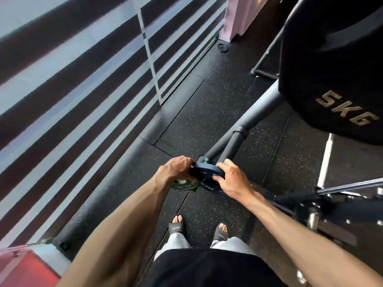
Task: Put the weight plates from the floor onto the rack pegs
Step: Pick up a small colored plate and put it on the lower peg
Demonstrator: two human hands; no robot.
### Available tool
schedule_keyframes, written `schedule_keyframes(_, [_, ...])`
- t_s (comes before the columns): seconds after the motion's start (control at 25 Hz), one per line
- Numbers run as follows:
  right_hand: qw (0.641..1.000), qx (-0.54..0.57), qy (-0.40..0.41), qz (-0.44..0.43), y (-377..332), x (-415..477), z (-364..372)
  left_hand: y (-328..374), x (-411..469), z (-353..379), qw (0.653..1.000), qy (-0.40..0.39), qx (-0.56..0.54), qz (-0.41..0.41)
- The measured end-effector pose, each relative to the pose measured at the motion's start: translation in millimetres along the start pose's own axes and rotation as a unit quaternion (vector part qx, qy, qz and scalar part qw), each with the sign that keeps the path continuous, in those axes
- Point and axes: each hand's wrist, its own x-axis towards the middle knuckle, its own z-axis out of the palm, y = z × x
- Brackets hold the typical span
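Note:
A small black weight plate (207, 171) hangs between both my hands at the low end of the rack's grey tube frame (257, 114). My left hand (178, 167) grips its left edge and my right hand (232, 177) grips its right edge. Just below it sit a green plate (184, 185) and another black plate (209, 186) with white lettering, both partly hidden by my hands. I cannot see the peg itself. A large black plate marked 5KG (331, 69) hangs on the rack at the upper right.
Black speckled rubber flooring (203, 121) runs ahead. A striped wall (83, 79) stands on the left. A barbell and stand (331, 195) lie at the right. My sandalled feet (199, 226) stand below the plates. A small dark object (222, 47) lies far off by the wall.

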Motion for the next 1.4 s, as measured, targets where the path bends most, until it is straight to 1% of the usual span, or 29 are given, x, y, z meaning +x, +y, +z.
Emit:
schedule_keyframes(0.12, [0.998,-0.04,0.04,0.022,-0.9,2.5,6.1,-4.4,17.3,3.4,1.0,0.019,-0.007,0.021])
schedule_keyframes(0.28, [0.989,-0.067,0.091,0.092,5.9,30.4,-4.2,-3.0,29.8,4.8,0.996,0.06,-0.059,0.004])
schedule_keyframes(0.36, [0.985,-0.077,0.101,0.114,16.1,49.3,-14.8,-1.9,35.4,4.0,0.997,0.057,-0.056,0.009])
schedule_keyframes(0.48, [0.979,-0.078,0.124,0.145,33.3,78.2,-31.8,-1.9,38.9,1.4,0.998,0.02,-0.042,0.034])
schedule_keyframes(0.64, [0.96,-0.082,0.173,0.202,51.8,109.9,-43.2,-7.5,36.8,-0.2,0.995,-0.052,-0.036,0.07])
schedule_keyframes(0.76, [0.956,-0.087,0.174,0.22,59.5,121.5,-49.2,-12.9,35.3,-1.1,0.988,-0.094,-0.081,0.091])
schedule_keyframes(0.84, [0.947,-0.082,0.193,0.241,59.3,119.3,-44.3,-13.9,34.2,-6.7,0.98,-0.125,-0.132,0.086])
schedule_keyframes(0.88, [0.937,-0.072,0.224,0.259,56.6,112.5,-38.3,-12.9,32.8,-11.4,0.975,-0.139,-0.158,0.071])
schedule_keyframes(0.96, [0.906,-0.044,0.317,0.278,44.9,84.8,-20.0,-11.7,32.0,-20.3,0.963,-0.158,-0.213,0.051])
schedule_keyframes(1.0, [0.895,-0.023,0.36,0.263,37.0,64.6,-8.2,-9.5,30.1,-24.9,0.951,-0.17,-0.256,0.041])
schedule_keyframes(1.04, [0.893,0.015,0.385,0.234,29.9,42.9,6.4,-6.7,29.4,-27.8,0.933,-0.186,-0.307,0.033])
schedule_keyframes(1.08, [0.897,0.07,0.385,0.205,21.9,20.0,19.9,-2.5,28.4,-30.3,0.91,-0.199,-0.362,0.029])
schedule_keyframes(1.16, [0.912,0.165,0.325,0.188,7.7,-19.2,40.5,7.3,29.4,-31.8,0.875,-0.204,-0.438,0.037])
schedule_keyframes(1.24, [0.925,0.216,0.241,0.199,1.9,-37.3,50.2,16.9,32.7,-30.3,0.859,-0.19,-0.474,0.045])
schedule_keyframes(1.28, [0.927,0.227,0.215,0.208,3.0,-41.0,51.8,21.6,34.8,-28.0,0.854,-0.187,-0.483,0.048])
schedule_keyframes(1.32, [0.927,0.231,0.199,0.217,4.7,-41.9,51.5,26.2,35.6,-26.3,0.856,-0.182,-0.482,0.049])
schedule_keyframes(1.36, [0.926,0.234,0.196,0.223,7.7,-40.8,52.7,28.7,38.3,-22.7,0.871,-0.165,-0.46,0.053])
schedule_keyframes(1.4, [0.923,0.234,0.2,0.23,9.3,-40.3,54.1,29.0,41.9,-17.6,0.896,-0.136,-0.417,0.068])
